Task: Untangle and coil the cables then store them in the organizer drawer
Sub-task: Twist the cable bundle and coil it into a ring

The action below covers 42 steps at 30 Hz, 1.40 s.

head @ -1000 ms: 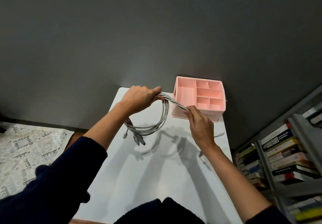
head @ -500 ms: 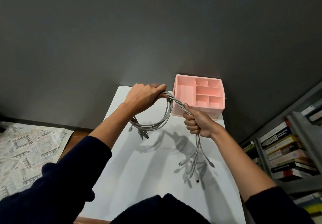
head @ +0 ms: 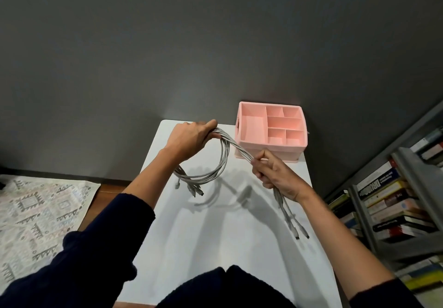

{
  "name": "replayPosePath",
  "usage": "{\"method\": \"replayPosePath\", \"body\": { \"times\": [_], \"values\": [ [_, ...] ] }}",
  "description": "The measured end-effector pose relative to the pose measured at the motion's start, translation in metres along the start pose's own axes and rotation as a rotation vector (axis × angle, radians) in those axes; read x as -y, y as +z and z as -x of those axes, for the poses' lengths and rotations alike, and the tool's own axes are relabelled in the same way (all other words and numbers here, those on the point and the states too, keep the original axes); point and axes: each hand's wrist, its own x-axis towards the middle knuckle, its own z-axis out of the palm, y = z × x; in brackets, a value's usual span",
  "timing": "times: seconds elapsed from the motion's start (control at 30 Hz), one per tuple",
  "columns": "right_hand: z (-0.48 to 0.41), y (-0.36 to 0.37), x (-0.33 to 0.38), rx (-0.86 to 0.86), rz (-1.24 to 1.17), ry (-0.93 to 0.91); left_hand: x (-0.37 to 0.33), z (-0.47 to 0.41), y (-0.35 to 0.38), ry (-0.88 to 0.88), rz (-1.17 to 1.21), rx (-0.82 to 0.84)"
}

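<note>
Since half a second ago, the loose plug ends trailing below the right hand are swinging out toward the right edge of the bench, no longer fanning straight down, and the index finger is uncurling from the earlier tight fist. The left hand is gripping the top of the grey cables, fingers and thumb wrapped round the gathered loop, which is hanging clear above the bench with short plug ends dangling at its bottom. The right hand is clasping the twisted run of strands leading off the loop, its lower fingers curled round them and its index finger lying along them. The two hands are staying apart, joined by that taut twisted stretch. The pink organizer is sitting at the far right corner of the white bench, just behind the right hand. A dark grey wall is rising behind, a patterned rug is lying to the left, and a bookshelf is standing to the right.
</note>
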Motion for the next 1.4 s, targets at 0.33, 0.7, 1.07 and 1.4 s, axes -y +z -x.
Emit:
{"method": "replayPosePath", "body": {
  "times": [0.33, 0.7, 1.07, 1.4],
  "values": [
    [0.009, 0.000, -0.013, -0.229, 0.782, -0.374, 0.008, 0.005, -0.007, -0.134, 0.053, 0.044],
    [-0.004, 0.000, -0.013, -0.450, 0.721, -0.123, 0.004, 0.004, -0.011, -0.104, 0.005, 0.015],
    [-0.009, -0.016, -0.010, 0.117, -0.399, 0.310, 0.006, -0.001, -0.011, -0.087, -0.026, 0.006],
    [0.009, -0.021, -0.011, 0.102, -0.060, 0.163, 0.016, 0.004, -0.011, -0.159, 0.016, 0.023]
  ]
}}
